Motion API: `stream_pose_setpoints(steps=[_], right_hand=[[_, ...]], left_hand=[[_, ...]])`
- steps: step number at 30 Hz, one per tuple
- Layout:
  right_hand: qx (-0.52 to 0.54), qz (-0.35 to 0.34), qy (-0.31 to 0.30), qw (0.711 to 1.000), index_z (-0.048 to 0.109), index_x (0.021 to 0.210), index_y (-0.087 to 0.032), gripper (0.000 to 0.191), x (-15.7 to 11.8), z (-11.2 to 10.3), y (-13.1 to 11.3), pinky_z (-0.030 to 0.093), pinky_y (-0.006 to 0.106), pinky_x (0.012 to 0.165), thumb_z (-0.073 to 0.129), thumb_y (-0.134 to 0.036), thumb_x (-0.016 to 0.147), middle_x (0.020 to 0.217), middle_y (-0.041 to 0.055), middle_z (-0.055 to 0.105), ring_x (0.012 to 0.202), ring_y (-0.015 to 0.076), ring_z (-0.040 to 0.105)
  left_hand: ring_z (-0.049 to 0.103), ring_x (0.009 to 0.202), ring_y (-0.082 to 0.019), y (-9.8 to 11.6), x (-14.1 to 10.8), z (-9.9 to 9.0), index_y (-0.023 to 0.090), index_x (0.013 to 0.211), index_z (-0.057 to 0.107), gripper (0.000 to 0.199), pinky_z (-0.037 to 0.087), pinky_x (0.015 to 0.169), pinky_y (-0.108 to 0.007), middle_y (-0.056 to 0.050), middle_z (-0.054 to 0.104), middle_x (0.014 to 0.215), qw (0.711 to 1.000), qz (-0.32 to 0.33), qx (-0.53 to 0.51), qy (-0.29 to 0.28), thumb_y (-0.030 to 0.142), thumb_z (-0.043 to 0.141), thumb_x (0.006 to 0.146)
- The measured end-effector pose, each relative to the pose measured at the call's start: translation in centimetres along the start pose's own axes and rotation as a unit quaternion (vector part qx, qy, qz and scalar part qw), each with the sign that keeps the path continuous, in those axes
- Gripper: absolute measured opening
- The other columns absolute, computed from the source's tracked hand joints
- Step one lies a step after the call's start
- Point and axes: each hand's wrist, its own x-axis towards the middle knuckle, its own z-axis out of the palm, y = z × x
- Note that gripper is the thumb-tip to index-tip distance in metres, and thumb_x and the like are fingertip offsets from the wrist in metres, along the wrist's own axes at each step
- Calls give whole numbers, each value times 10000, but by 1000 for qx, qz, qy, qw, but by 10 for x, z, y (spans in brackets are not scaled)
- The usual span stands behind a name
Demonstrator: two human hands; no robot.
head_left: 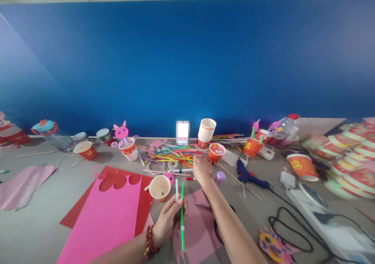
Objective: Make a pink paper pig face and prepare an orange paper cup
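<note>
My left hand (168, 219), with a beaded bracelet at the wrist, is closed around a green straw (183, 205) and a pale blue straw (177, 187), both upright. My right hand (202, 169) reaches forward to the near right edge of a heap of coloured straws (175, 154). Its fingers curl downward, and what they pinch, if anything, is hidden. Just beyond it stands a paper cup of pink scraps (217, 151). An open paper cup (159, 188) with a pink cutout beside its rim stands near my left hand. Pink paper (195, 232) and partly covered black-handled scissors (217, 230) lie below my forearms.
Pink card (108, 217) with round cut-outs lies on red card (77, 211) at left. A blue glue gun (249, 176) and its cord lie right, near a wooden stick (240, 181), a power strip (316, 225) and stacked paper cups (351, 166). A blue panel (187, 60) rises behind.
</note>
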Motion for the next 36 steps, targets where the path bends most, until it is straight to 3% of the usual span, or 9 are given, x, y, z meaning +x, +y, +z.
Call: stream_pose_setpoints(steps=[4,11,16,20,24,26,29,32,36], right_hand=[[37,-20,42,998,627,1021,-125,186,-5,-17,1,475,287,733,518,-42,895,968,130,674,915,223,653],[113,-95,141,979,637,895,-177,178,-18,-51,6,431,271,749,537,-38,842,977,77,658,881,208,614],[154,-101,214,959,630,933,-159,174,-20,-63,11,420,336,809,486,-71,890,927,103,674,919,265,569],[197,-121,238,943,632,918,-177,175,-19,-62,16,440,317,794,487,-84,888,903,81,694,874,243,595],[239,-112,263,928,592,1115,-160,253,-23,-62,21,453,332,824,399,-147,952,970,113,697,920,247,621],[295,-107,246,917,563,1175,-162,274,-27,-63,23,458,331,831,383,-190,971,979,112,698,933,244,631],[424,-109,151,886,555,1189,-185,266,-35,-65,22,486,298,742,431,-279,974,888,69,699,806,208,646],[537,-135,38,832,543,1201,-198,283,-46,-64,19,483,255,611,460,-347,975,779,21,660,638,155,595],[629,-166,-75,756,518,1224,-199,300,-65,-53,18,461,225,569,470,-371,983,763,-3,622,596,117,550]], left_hand=[[294,381,-43,1,0,0,154,755,533,351,164,379,-199,48,486,517,1000,5,19,-8,469,539,910],[308,376,-53,2,1,0,156,762,535,347,171,379,-201,39,498,506,1000,3,19,-13,460,510,927],[317,372,-54,0,2,-1,162,770,523,331,175,382,-196,43,501,502,1000,2,15,-16,454,516,926],[310,366,-53,2,1,-1,162,788,525,338,172,385,-195,49,491,496,999,-1,31,-15,472,514,922],[306,379,-54,2,1,-1,166,798,522,351,178,397,-194,52,487,500,999,-4,36,-9,498,524,910],[311,382,-56,1,1,-1,166,805,523,352,181,402,-196,53,486,498,999,-6,33,-4,505,540,898],[319,381,-58,0,1,-1,168,813,523,371,183,403,-201,55,483,495,1000,-8,28,12,531,562,874],[310,380,-58,5,0,2,173,788,512,391,183,401,-205,57,468,482,999,-3,29,20,553,562,864],[310,391,-55,15,-3,7,172,750,513,389,181,398,-204,44,484,494,999,6,39,22,535,536,888]])
